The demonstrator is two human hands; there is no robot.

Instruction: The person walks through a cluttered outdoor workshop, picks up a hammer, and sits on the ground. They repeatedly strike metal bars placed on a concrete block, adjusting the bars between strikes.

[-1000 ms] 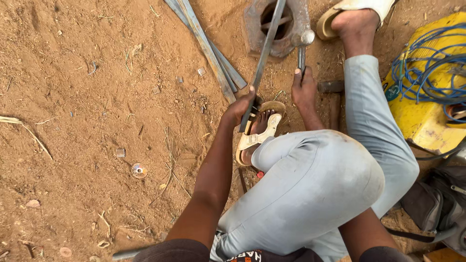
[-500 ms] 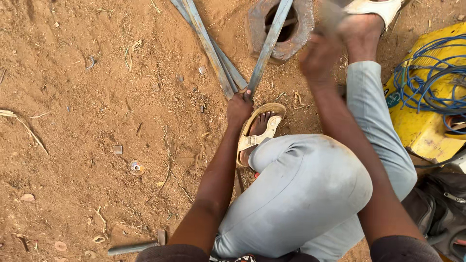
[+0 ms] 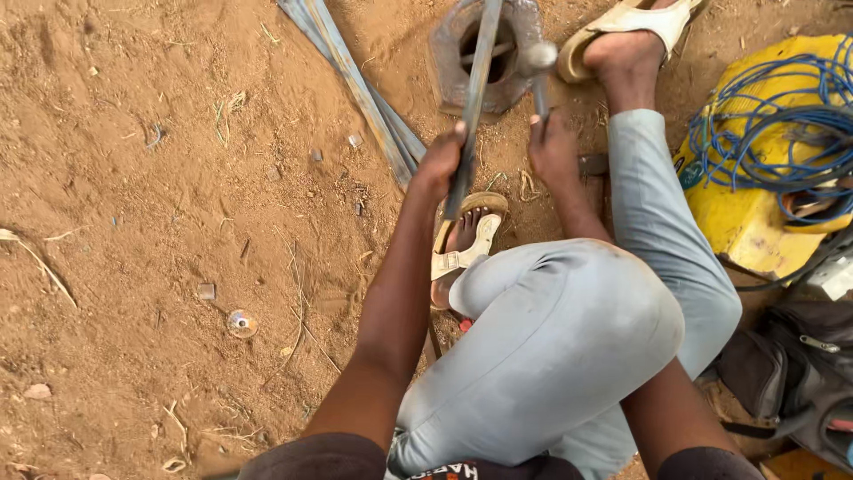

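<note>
Left hand (image 3: pixel 442 163) clamps the flat metal bar (image 3: pixel 473 107), steadying its far end over the ring-shaped steel block (image 3: pixel 450 62) on the dirt, while right hand (image 3: pixel 553 149) grips a hammer (image 3: pixel 538 73) above it

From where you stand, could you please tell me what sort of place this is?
Probably an open-air metalworking spot on bare sandy ground. The left hand steadies a flat steel bar over a worn metal block, the right hand holds a hammer, and more steel strips lie nearby.
</note>
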